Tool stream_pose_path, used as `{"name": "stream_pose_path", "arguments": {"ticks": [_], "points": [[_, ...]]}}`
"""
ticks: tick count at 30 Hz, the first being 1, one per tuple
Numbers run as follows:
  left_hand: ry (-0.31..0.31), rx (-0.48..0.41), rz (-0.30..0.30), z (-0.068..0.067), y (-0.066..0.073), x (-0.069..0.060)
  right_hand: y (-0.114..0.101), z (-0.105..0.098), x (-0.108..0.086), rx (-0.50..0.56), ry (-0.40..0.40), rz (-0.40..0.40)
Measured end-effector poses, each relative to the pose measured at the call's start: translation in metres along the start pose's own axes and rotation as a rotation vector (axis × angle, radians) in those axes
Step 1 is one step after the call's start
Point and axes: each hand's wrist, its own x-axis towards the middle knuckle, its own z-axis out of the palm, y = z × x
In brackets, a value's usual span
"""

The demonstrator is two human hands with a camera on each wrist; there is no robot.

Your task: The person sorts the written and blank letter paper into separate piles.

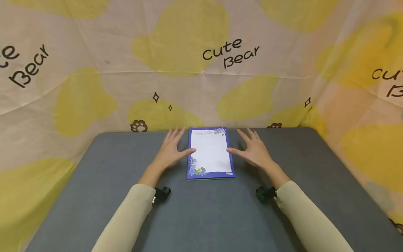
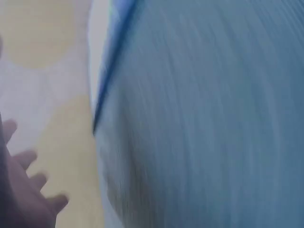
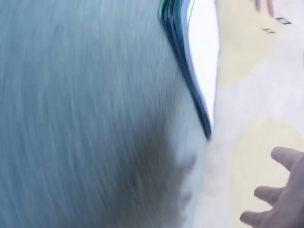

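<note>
A notepad (image 1: 210,150) with a purple border, blue flowers in two corners and a pale lined middle lies at the far side of the grey table. Left of it, my left hand (image 1: 171,150) has its fingers spread, the thumb reaching over the pad's left edge. Mirroring that on the other side, my right hand (image 1: 252,150) is spread too, its thumb tip at the right edge. Whether either thumb touches the pad, I cannot tell. In the right wrist view the notepad (image 3: 202,61) shows several layers along its side. Neither hand holds anything.
The grey table (image 1: 207,217) ends just behind the pad. A cloth backdrop (image 1: 176,42) with yellow patches and "Cute Bear" lettering rises behind it and along both sides. Dark wrist bands (image 1: 163,193) sit at the sleeve ends.
</note>
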Motion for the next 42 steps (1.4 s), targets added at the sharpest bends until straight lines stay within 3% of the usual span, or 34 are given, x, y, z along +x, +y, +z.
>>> {"name": "stream_pose_path", "arguments": {"ticks": [2,7,9,11,14,18,25,34,42], "points": [[0.019,-0.123,0.045,0.007,0.007,0.001,-0.002,0.005,-0.001,0.121,0.032,-0.022],[0.084,-0.45,0.066,0.027,0.018,0.004,-0.003,0.021,-0.002,0.451,0.133,-0.099],[0.112,-0.547,0.068,0.036,0.018,0.004,-0.001,0.029,-0.003,0.559,0.162,-0.128],[0.115,-0.587,0.081,0.045,0.015,0.003,0.002,0.036,-0.005,0.609,0.173,-0.149],[0.088,-0.516,0.077,0.056,0.009,-0.001,0.006,0.047,-0.007,0.563,0.168,-0.139],[0.034,-0.355,0.114,0.062,0.004,-0.005,0.01,0.057,-0.01,0.406,0.128,-0.135],[-0.047,-0.159,0.162,0.063,0.002,-0.006,0.01,0.063,-0.009,0.202,0.008,-0.227],[-0.128,-0.031,0.125,0.061,0.007,-0.007,0.01,0.062,-0.009,0.026,-0.084,-0.279],[-0.123,0.021,0.128,0.061,0.006,-0.004,0.009,0.059,-0.005,0.018,-0.097,-0.303]]}}
